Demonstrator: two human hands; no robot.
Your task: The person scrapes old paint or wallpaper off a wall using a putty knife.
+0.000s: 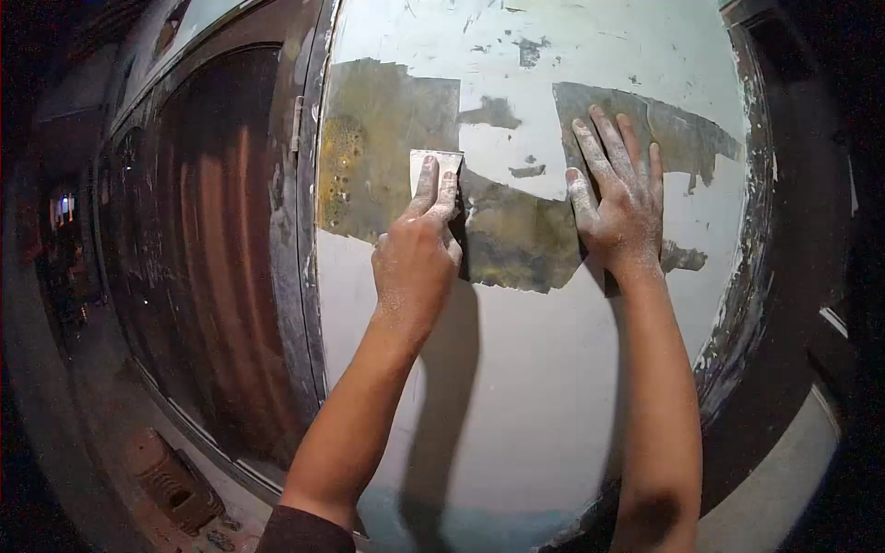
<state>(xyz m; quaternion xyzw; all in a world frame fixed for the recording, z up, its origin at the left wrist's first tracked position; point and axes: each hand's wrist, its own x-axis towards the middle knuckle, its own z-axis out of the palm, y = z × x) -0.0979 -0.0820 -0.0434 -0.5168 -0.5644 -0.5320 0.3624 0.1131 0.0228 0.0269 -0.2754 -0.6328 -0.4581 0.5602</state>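
Observation:
My left hand (415,253), dusted with white powder, is closed on a putty knife (418,173). Two of its fingers press along the pale, wide blade, which lies against the wall (544,369). Under and around the blade is a bare brownish-grey patch (387,101) where the white coating is gone. Spread flat on another bare area (682,129) to the right is my right hand (622,203), its powdery fingers stretched out and holding nothing. The knife's handle is hidden by my left hand.
To the left stands a dark wooden door (221,184) with a hinge (297,124) on its frame. Flaking paint runs down the wall's right edge (742,203). A brown ribbed object (175,484) lies on the floor at lower left.

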